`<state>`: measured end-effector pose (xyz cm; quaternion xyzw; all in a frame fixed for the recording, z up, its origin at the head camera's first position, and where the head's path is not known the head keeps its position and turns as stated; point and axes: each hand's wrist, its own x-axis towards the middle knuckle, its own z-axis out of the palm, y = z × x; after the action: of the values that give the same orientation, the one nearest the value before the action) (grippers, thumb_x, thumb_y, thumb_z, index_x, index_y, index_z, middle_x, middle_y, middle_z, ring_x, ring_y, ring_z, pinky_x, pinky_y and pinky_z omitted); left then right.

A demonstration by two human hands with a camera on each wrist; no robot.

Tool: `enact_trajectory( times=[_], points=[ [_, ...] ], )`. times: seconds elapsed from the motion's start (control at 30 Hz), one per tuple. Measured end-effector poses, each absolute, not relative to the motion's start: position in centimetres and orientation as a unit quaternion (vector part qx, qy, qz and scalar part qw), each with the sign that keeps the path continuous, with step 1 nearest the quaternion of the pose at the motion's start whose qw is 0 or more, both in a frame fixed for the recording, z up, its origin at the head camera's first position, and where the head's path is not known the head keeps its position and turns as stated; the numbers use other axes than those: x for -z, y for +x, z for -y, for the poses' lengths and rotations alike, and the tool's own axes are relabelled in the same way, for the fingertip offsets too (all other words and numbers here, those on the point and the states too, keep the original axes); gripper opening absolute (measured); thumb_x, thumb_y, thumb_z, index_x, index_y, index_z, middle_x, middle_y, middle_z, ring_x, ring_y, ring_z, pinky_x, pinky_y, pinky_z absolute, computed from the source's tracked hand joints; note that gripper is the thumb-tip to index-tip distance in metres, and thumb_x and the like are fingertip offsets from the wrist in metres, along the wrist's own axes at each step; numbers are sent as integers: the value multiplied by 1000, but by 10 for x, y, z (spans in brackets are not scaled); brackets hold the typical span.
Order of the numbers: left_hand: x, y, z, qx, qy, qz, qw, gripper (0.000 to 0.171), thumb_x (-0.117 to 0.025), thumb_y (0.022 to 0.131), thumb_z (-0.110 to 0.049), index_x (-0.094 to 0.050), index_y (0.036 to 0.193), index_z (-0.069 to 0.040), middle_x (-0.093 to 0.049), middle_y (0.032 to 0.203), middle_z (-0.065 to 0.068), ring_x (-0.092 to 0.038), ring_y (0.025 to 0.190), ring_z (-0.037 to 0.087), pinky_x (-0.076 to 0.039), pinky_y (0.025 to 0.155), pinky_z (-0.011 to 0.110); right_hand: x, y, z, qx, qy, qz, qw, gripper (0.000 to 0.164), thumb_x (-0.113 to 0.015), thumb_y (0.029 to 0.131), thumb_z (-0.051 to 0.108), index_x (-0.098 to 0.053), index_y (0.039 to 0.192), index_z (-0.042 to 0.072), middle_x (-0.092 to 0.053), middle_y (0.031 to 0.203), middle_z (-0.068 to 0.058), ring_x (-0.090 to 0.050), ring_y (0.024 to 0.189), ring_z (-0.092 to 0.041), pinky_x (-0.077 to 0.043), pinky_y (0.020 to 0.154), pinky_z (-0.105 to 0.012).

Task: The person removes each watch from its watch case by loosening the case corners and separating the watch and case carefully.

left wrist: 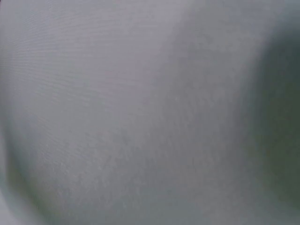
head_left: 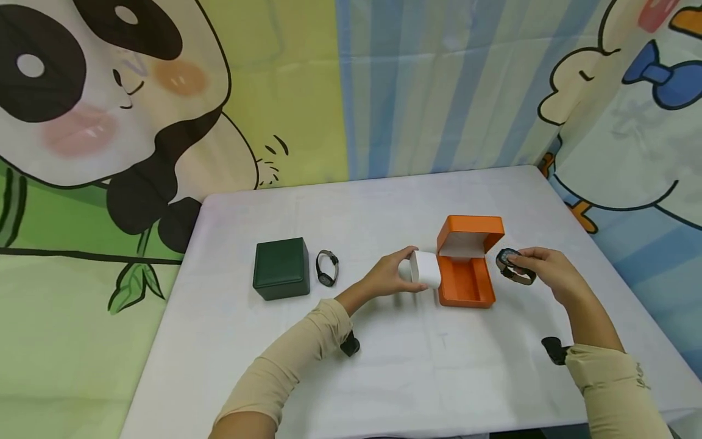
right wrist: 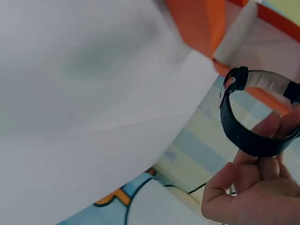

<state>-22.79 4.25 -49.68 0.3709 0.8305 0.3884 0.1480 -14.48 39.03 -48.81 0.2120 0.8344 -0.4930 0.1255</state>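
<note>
In the head view my left hand (head_left: 390, 273) pinches a white watch cushion (head_left: 426, 269) between thumb and fingers, right at the left side of an open orange watch box (head_left: 466, 283). The box lid stands up at the back. My right hand (head_left: 550, 271) holds a wristwatch (head_left: 514, 266) by its edge, just right of the box. In the right wrist view the dark strap (right wrist: 253, 140) forms a closed loop, with fingers (right wrist: 262, 168) gripping its lower side. The left wrist view is blurred pale cloth with a dark patch at the right.
A closed dark green box (head_left: 281, 268) stands at the left of the white-covered table (head_left: 395, 372). Beside it a second, smaller black watch (head_left: 327, 268) stands on its looped band. Printed cloth curtains (head_left: 439, 91) hang behind the table and on its right.
</note>
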Motion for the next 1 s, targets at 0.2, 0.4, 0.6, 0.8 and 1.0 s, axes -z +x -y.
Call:
enact_trajectory(
  times=[0.2,0.4,0.6,0.8,1.0],
  points=[
    [503,-228,-47,-378,365,-834,169,74,-75,71,-43,-41,132,-20,-55,125,1,-53,111,17,-46,86,28,513,-141,-408,557,230,-794,78,56,-59,83,49,-55,116,3,-62,89,1,-55,79,-16,-51,70,-33],
    [507,-227,-50,-374,371,-833,168,75,-75,70,-43,-41,132,-19,-54,126,0,-52,112,14,-46,87,28,527,-144,-389,566,269,-776,66,84,-57,77,62,-41,129,-2,-54,87,10,-53,73,-3,-48,58,-17],
    [509,-227,-52,-371,372,-834,171,74,-75,70,-44,-41,132,-20,-55,125,1,-53,110,13,-46,86,26,523,-145,-360,511,277,-811,69,74,-47,89,51,-39,129,-11,-48,113,-23,-52,90,-22,-48,71,-29],
    [512,-228,-55,-370,373,-833,172,74,-76,70,-42,-42,131,-18,-56,123,1,-53,110,13,-45,87,26,521,-148,-352,422,282,-859,74,70,-45,90,49,-43,127,-10,-38,130,-33,-41,113,-43,-42,84,-48],
    [508,-228,-58,-361,379,-835,172,79,-76,70,-42,-40,134,-14,-56,123,2,-53,110,13,-45,89,26,527,-155,-361,416,299,-855,83,81,-43,86,60,-37,134,-5,-35,134,-31,-39,117,-42,-39,89,-53]
  ],
)
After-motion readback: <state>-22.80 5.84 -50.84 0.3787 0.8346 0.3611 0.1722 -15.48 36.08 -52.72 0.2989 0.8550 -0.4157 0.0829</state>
